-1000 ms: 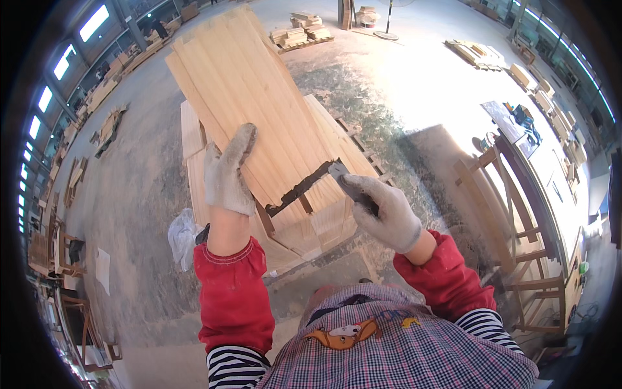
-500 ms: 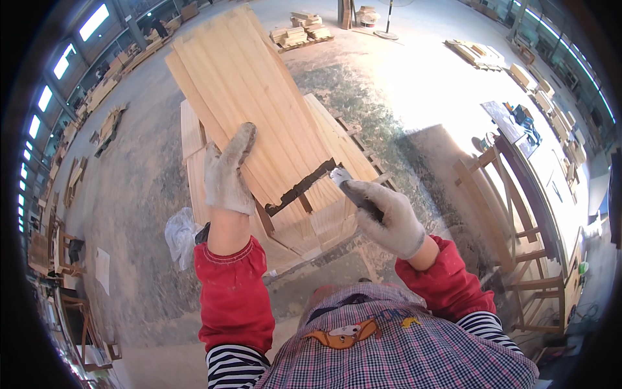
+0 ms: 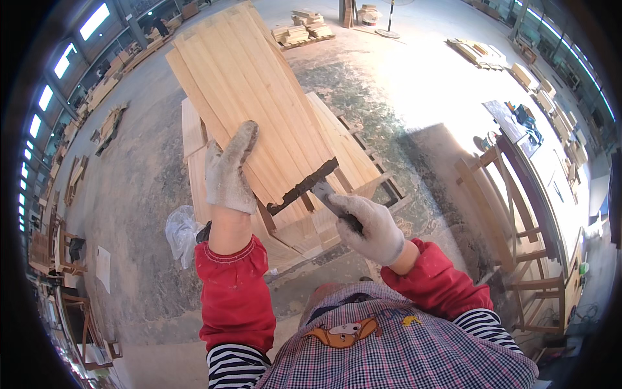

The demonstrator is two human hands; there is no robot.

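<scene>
A long pale wooden board (image 3: 249, 97), with others under it, slants away from me across a wood stack. My left hand (image 3: 230, 172), in a dusty white glove, grips its left edge, thumb on top and the other fingers partly hidden. A dark, ragged-edged band (image 3: 302, 186) runs across the board's near end; I cannot tell what it is made of. My right hand (image 3: 370, 228), also gloved, is closed around the dark handle of a putty knife (image 3: 327, 198). The knife's pale-smeared blade is at the band's near side, right of its middle.
Under the boards, a wood stack (image 3: 350, 152) sits on a pallet (image 3: 393, 188). A clear plastic bag (image 3: 181, 235) lies on the floor at left. On the right stands a wooden-legged workbench (image 3: 528, 201). More timber piles (image 3: 302, 31) lie farther off.
My right hand and the putty knife have moved left and slightly down, from the band's right end toward its middle. The left hand has stayed nearly still on the board.
</scene>
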